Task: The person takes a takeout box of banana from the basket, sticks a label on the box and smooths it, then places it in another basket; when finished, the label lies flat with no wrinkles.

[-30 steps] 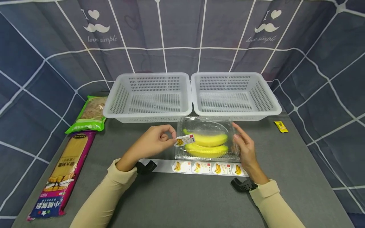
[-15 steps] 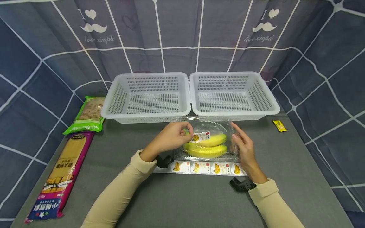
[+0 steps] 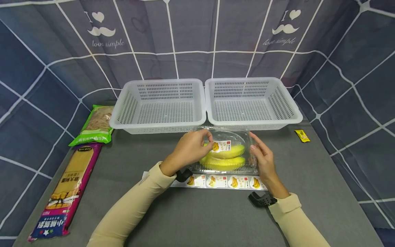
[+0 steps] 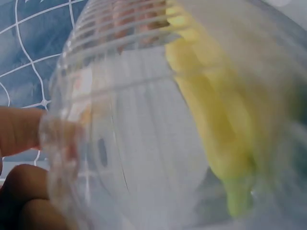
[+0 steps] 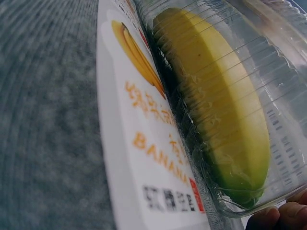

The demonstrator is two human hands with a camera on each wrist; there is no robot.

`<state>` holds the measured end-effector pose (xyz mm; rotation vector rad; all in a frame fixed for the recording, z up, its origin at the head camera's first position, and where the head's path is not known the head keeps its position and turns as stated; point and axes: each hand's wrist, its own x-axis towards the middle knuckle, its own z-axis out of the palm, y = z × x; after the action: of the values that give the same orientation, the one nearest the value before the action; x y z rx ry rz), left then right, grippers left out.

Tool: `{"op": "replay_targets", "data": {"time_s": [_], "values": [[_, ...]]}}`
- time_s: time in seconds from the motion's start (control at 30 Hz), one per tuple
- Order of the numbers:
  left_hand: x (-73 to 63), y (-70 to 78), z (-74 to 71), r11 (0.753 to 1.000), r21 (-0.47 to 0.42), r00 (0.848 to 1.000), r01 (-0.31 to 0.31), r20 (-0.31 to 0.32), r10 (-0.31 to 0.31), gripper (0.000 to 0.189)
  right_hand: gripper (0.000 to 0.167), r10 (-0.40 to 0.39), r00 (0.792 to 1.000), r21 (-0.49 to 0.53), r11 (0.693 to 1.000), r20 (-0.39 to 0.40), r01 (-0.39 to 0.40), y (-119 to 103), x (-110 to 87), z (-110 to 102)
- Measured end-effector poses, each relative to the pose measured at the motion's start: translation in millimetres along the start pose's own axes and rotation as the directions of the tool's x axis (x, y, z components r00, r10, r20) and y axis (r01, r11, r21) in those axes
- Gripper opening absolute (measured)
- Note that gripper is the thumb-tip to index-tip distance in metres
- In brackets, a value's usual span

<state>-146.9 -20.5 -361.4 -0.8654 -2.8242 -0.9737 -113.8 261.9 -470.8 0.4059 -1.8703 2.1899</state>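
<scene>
My left hand pinches one end of a white banana sticker between thumb and forefinger, over the lid of a clear plastic box. Inside the box lie two yellow bananas, one behind the other. At the box's right side, my right hand holds its edge, the forefinger reaching toward the back corner. A strip of banana stickers runs along the front of the box, partly hidden by the left wrist. Close up in the right wrist view, a banana shows through the ribbed plastic.
Two white perforated baskets stand side by side behind the box. At the left lie a green-edged bag and a long noodle packet. A small yellow sachet is at the right. Patterned cloth surrounds the table.
My left hand has moved right with the sticker, from the box's left edge to over the lid and bananas. The right hand has stayed at the box's right side.
</scene>
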Motion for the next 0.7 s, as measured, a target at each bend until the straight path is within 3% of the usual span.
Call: {"op": "replay_targets", "data": {"time_s": [0.33, 0.7], "values": [[9.7, 3.5, 4.6, 0.99, 0.141, 0.998, -0.006, -0.066, 0.015, 0.004, 0.046, 0.0, 1.0, -0.01, 1.0, -0.01, 0.0, -2, 0.8, 1], [11.1, -0.8, 12.2, 0.971, 0.237, 0.997, -0.028, -0.061, 0.044, 0.003, 0.046, 0.013, 1.0, -0.033, 0.999, -0.017, -0.014, -4, 0.2, 2]]}}
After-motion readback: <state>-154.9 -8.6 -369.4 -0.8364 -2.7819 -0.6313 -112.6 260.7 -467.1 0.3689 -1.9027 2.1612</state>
